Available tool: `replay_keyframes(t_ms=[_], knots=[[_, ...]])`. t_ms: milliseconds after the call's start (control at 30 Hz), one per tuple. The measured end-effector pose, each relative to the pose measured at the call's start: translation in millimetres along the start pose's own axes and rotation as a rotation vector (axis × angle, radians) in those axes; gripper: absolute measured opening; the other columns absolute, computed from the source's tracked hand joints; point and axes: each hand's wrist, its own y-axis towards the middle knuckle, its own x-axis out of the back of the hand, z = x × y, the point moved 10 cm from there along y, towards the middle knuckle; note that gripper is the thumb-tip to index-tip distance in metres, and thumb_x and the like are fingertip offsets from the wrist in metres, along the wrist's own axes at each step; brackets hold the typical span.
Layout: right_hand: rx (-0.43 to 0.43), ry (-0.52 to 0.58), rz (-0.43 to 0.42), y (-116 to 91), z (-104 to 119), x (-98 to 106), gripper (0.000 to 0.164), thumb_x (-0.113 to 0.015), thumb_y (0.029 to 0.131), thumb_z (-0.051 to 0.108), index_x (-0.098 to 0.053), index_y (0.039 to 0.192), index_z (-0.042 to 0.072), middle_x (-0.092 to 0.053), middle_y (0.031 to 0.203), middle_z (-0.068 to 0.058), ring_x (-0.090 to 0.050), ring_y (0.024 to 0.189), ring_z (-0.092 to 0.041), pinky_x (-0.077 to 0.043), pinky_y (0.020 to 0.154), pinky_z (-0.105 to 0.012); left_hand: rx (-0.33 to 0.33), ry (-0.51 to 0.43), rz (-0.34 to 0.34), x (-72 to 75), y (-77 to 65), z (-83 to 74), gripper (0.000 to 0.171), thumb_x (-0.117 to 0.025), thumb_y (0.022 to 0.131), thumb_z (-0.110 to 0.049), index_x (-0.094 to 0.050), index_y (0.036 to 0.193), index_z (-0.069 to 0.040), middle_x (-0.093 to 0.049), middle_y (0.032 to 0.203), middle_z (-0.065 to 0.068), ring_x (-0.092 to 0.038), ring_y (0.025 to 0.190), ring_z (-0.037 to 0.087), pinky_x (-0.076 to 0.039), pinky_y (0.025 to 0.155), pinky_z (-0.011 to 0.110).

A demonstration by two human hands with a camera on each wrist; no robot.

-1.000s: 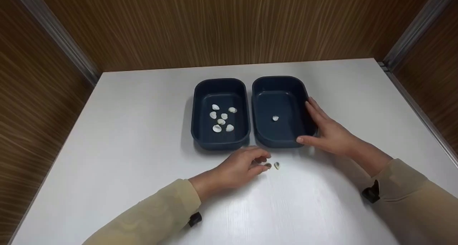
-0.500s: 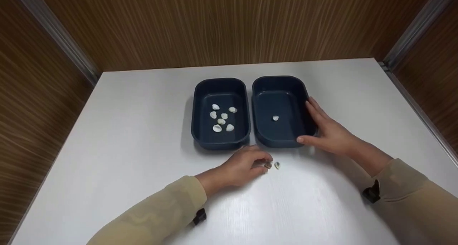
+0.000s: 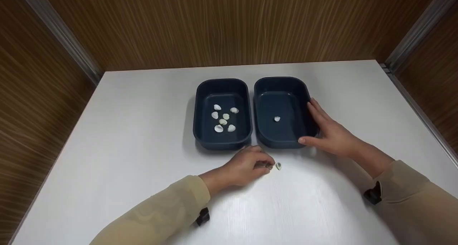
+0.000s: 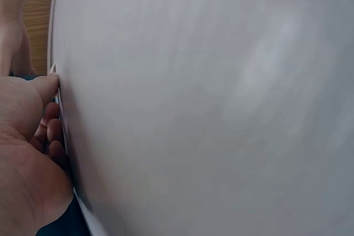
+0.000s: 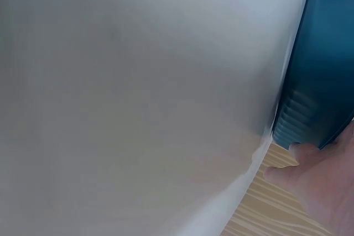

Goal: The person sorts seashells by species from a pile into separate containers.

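In the head view my left hand (image 3: 243, 168) is low over the table, with thumb and index finger closing around a small brownish seashell (image 3: 269, 166). Just right of those fingertips lies another shell (image 3: 278, 166), pale with a dark patch. My right hand (image 3: 332, 135) rests against the right dark blue box (image 3: 281, 144), fingers straight along its side and thumb at the front corner. One white shell (image 3: 277, 119) lies in that box. The left dark blue box (image 3: 222, 145) holds several white shells (image 3: 223, 121). In the left wrist view the thumb hides the pinched shell.
Both boxes stand side by side on the white table (image 3: 143, 130), with a narrow gap between them. Wood-grain panels (image 3: 229, 26) rise behind the table and at both sides.
My left hand has shifted slightly right, and its index finger and thumb have drawn in around the brownish shell. The right hand stays against its box.
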Motion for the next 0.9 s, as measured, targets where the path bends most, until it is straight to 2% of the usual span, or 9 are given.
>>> replay_keyframes(t_ms=[300, 900], knots=[[-0.016, -0.003, 0.003, -1.5, -1.3, -0.6, 0.11, -0.079, 0.095, 0.046, -0.006, 0.173, 0.017, 0.005, 0.179, -0.001, -0.01, 0.162, -0.039, -0.025, 0.121, -0.07, 0.016, -0.027, 0.006, -1.6, 0.9, 2.2, 0.015, -0.074, 0.099, -0.014, -0.08, 0.113, -0.012, -0.067, 0.104, 0.003, -0.057, 0.101, 0.014, -0.046, 0.095, 0.027], [-0.002, -0.008, 0.001, -0.3, -0.1, 0.5, 0.11, -0.079, 0.095, 0.047, -0.008, 0.172, 0.015, 0.005, 0.179, -0.002, -0.01, 0.162, -0.039, -0.026, 0.121, -0.07, 0.031, 0.011, 0.035, -2.1, 2.5, 2.0, 0.009, -0.074, 0.1, -0.016, -0.077, 0.108, -0.015, -0.065, 0.101, 0.001, -0.056, 0.101, 0.014, -0.045, 0.1, 0.03]])
